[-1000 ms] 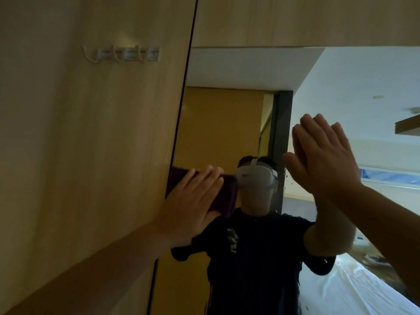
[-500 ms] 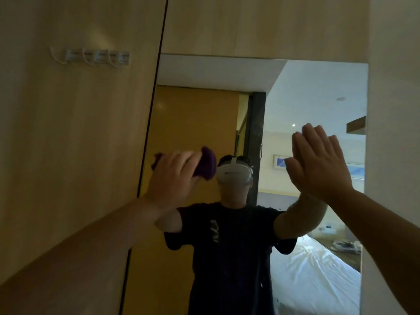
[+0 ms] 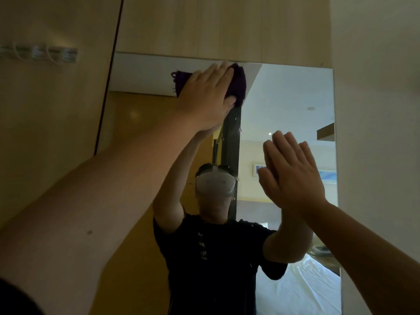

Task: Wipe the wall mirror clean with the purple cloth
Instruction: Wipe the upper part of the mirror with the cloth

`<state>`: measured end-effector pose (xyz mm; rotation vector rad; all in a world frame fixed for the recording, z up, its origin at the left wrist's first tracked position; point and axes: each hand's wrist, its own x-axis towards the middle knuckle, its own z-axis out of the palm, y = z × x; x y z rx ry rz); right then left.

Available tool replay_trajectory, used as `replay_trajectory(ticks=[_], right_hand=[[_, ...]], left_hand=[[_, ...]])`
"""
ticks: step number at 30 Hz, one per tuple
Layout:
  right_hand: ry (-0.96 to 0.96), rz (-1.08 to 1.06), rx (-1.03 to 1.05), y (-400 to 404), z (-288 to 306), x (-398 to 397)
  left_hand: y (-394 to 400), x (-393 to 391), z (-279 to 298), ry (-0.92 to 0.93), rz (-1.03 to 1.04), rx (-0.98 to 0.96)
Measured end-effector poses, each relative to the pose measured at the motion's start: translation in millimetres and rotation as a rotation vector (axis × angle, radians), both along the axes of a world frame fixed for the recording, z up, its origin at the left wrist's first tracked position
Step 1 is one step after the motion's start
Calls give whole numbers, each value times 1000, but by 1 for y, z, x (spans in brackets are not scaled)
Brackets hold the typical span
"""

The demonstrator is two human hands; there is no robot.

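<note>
Where it was lower before, left hand (image 3: 208,96) flat on purple cloth (image 3: 236,84) near mirror (image 3: 295,98) top.

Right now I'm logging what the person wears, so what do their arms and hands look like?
The left hand and right hand are ungloved, with no rings, watch or bands visible. Both forearms are uncovered. The mirror reflects short dark T-shirt sleeves ending above the elbows.

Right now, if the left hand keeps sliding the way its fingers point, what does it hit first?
The left hand, pressing the dark purple cloth on the wall mirror, points up and right. First it would likely meet the mirror's top edge, where the light wooden panel begins.
</note>
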<state>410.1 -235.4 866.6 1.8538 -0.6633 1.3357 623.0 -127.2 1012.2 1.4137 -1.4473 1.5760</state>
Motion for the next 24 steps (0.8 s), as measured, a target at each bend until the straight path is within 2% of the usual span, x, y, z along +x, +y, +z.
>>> replay_trajectory(ticks=[3, 10, 13, 16, 19, 22, 24], right_hand=[[0, 31, 5, 1, 0, -1], [-17, 60, 25, 6, 0, -1], [-27, 96, 28, 10, 2, -2], [-39, 123, 47, 12, 1, -10], [-73, 21, 38, 7, 3, -34], [-100, -40, 92, -6, -6, -53], [-105, -61, 87, -15, -14, -56]], left_hand=[[3, 2, -57, -25, -8, 28], [12, 10, -255, -116, 36, 122], [15, 10, -300, -154, 77, 176], [16, 11, -305, -166, 66, 133], [16, 11, -293, -195, -31, 32], [8, 4, -258, -144, -112, -73], [3, -6, -212, -85, -174, -134]])
